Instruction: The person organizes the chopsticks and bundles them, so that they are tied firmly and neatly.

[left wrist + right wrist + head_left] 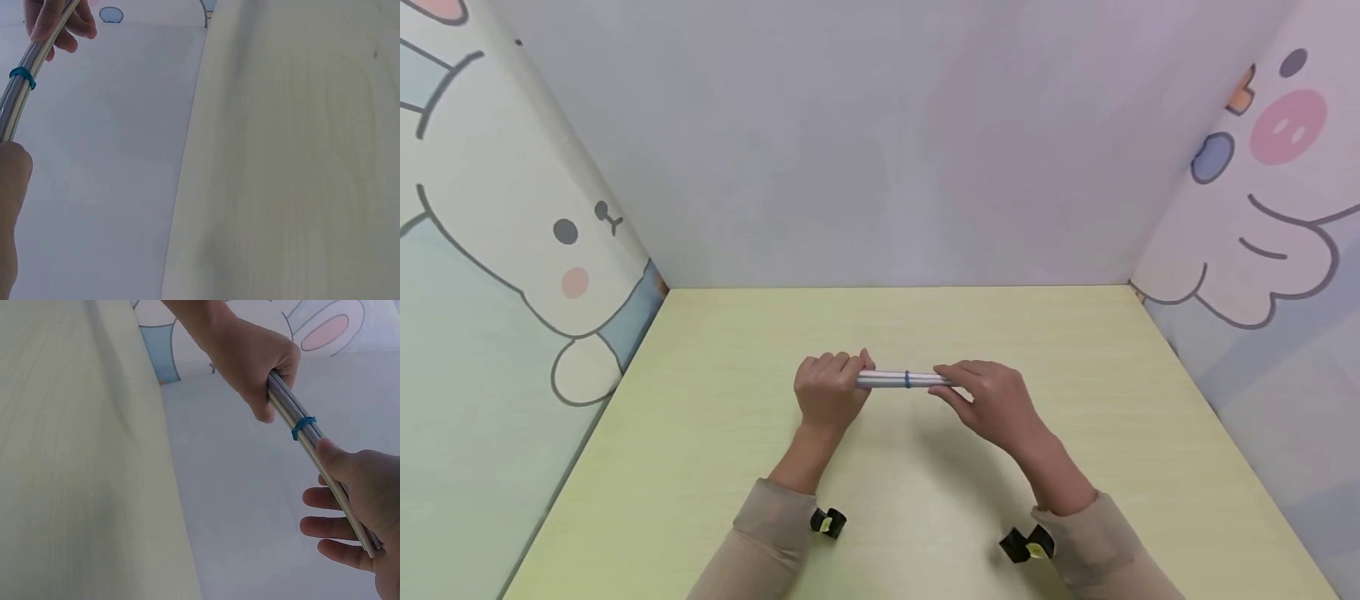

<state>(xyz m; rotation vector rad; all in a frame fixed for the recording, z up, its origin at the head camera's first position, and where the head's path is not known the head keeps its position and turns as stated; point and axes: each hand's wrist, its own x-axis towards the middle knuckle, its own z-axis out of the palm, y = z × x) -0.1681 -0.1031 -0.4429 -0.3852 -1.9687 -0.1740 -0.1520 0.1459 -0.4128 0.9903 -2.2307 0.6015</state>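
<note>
A bundle of thin, pale and grey sticks (887, 379) is held level above the table, bound near its middle by a blue-green elastic band (304, 427). My left hand (831, 387) grips the left end in a fist, which hides that end. Toward the other end, my right hand (992, 396) pinches the bundle between thumb and fingers. In the right wrist view the sticks' ends show beside the right palm, with the fingers (328, 528) spread behind them. The band sits in the gap between both hands.
The pale yellow tabletop (737, 333) spreads under the hands, with their shadows on it. A plain light wall (887, 167) stands behind, and side walls with cartoon animals (512, 208) flank it. Small black devices (829, 523) sit at both sleeve cuffs.
</note>
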